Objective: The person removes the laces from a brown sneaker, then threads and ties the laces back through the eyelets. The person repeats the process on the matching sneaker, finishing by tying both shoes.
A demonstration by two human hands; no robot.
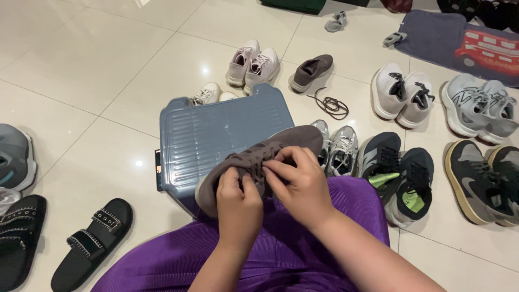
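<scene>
A brown-grey suede sneaker (281, 141) lies across my lap on purple fabric (281, 249), its toe pointing up and right. My left hand (238, 203) pinches the lacing area near the shoe's opening. My right hand (297, 181) grips the shoe's laces beside it, fingers curled over the tongue. Both hands touch each other over the shoe. The matching brown sneaker (312, 71) sits on the floor farther off, with a loose dark lace (331, 105) beside it.
A blue-grey ribbed plastic stool (205, 135) stands before my knees. Several pairs of sneakers lie around on the white tiled floor: pale pink (252, 65), white and grey (401, 92), dark with green (400, 173). Black sandals (92, 238) lie at left. A mat with a red bus (465, 43) sits at top right.
</scene>
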